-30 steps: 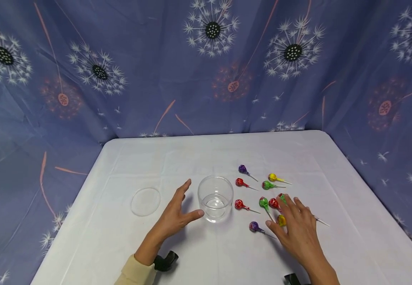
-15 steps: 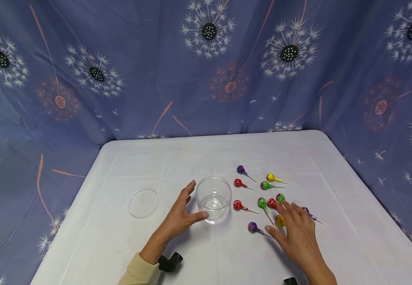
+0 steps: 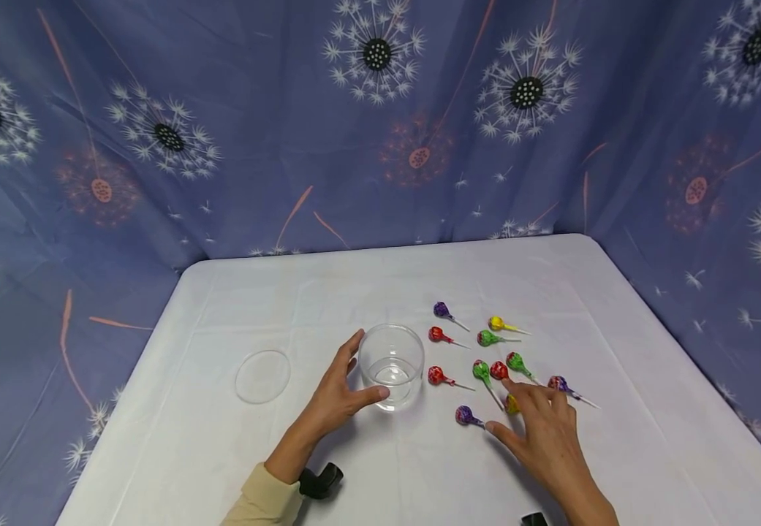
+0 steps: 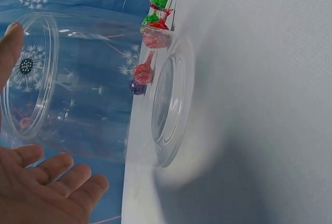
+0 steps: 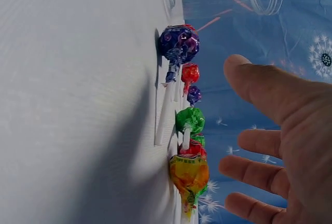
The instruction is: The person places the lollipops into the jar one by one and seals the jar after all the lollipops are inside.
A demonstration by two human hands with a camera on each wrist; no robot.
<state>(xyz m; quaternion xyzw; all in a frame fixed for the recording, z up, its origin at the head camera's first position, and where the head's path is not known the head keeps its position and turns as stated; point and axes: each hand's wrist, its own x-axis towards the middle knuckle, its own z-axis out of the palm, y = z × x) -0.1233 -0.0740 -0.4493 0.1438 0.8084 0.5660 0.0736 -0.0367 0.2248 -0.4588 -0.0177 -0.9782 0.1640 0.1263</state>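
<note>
A clear empty jar (image 3: 391, 365) stands mid-table, seen close in the left wrist view as the jar (image 4: 104, 89). My left hand (image 3: 341, 391) is open around its left side, thumb near the base; contact cannot be told. Several wrapped lollipops lie to the right: purple (image 3: 466, 416), red (image 3: 438, 376), green (image 3: 482, 371), yellow (image 3: 500, 324). My right hand (image 3: 541, 431) hovers open, fingers spread, over an orange-yellow lollipop (image 5: 189, 175). The purple lollipop (image 5: 178, 45) lies just beyond my thumb.
A clear round lid (image 3: 262, 375) lies flat left of the jar. The white table (image 3: 275, 292) is ringed by a blue dandelion-print curtain (image 3: 288, 131). Black wrist-mount parts (image 3: 319, 481) show near the front edge.
My right hand has drawn back toward me, uncovering a green and a purple lollipop. My left hand has closed in slightly on the jar.
</note>
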